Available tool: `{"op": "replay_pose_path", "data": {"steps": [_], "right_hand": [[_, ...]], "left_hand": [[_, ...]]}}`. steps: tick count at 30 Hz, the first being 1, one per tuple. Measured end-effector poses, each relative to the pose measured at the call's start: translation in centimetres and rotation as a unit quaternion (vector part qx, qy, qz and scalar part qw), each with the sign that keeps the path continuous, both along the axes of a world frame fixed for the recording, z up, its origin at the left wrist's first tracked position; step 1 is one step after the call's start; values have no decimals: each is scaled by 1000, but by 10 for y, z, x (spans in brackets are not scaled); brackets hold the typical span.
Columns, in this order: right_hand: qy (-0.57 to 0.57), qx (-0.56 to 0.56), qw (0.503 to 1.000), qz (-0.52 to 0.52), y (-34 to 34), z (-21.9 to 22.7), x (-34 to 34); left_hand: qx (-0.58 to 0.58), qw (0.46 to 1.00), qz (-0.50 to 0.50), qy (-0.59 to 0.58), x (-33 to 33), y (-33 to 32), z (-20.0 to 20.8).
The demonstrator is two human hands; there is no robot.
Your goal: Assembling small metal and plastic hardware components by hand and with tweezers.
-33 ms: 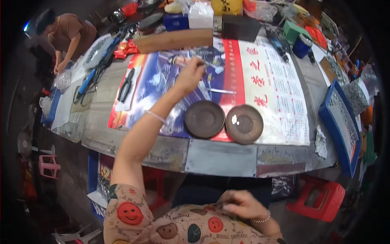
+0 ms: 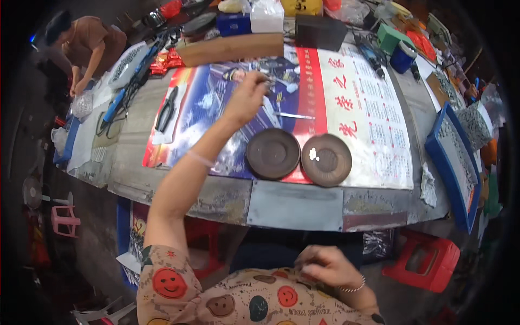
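My left hand [image 2: 246, 100] reaches out over a glossy printed poster [image 2: 374, 162]. Its fingers are closed together; whatever they pinch, if anything, is too small to make out. Close below it, a thin silvery tool [image 2: 295, 115], perhaps tweezers, lies on the poster. Nearer to me sit two round dark-brown dishes side by side: the left dish [image 2: 273, 154] shows nothing in it, the right dish [image 2: 337, 167] holds a few small shiny white bits. Black-handled pliers [image 2: 166, 112] rest on white paper at left. My right hand [image 2: 331, 266] is held by my body, fingers curled; its grip is hidden.
A wooden block [image 2: 233, 50] and a dark box [image 2: 320, 32] stand along the poster's far edge. A blue tray [image 2: 433, 143] lies at the right, beside crumpled tissue [image 2: 428, 187]. A red stool [image 2: 441, 260] is below. Far left, another person [image 2: 95, 43] works.
My left hand has shifted slightly to the left. The right hand has turned a little by my body. The dishes and pliers stay in place.
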State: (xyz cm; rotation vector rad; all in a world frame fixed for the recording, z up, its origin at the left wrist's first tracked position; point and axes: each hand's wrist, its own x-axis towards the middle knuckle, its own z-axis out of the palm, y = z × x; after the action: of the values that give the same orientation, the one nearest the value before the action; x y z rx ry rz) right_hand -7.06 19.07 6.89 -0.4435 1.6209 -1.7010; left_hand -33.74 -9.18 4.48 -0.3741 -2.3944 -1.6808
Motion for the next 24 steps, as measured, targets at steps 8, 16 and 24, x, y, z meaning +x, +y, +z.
{"op": "replay_pose_path", "data": {"steps": [8, 16, 24], "right_hand": [[424, 180, 884, -85, -26, 21, -91], [609, 286, 735, 86, -82, 1, -185], [677, 304, 620, 255, -109, -3, -220]], "left_hand": [[142, 976, -17, -165, 209, -19, 42], [353, 893, -14, -280, 307, -10, -16], [392, 868, -55, -300, 314, 0, -18]]}}
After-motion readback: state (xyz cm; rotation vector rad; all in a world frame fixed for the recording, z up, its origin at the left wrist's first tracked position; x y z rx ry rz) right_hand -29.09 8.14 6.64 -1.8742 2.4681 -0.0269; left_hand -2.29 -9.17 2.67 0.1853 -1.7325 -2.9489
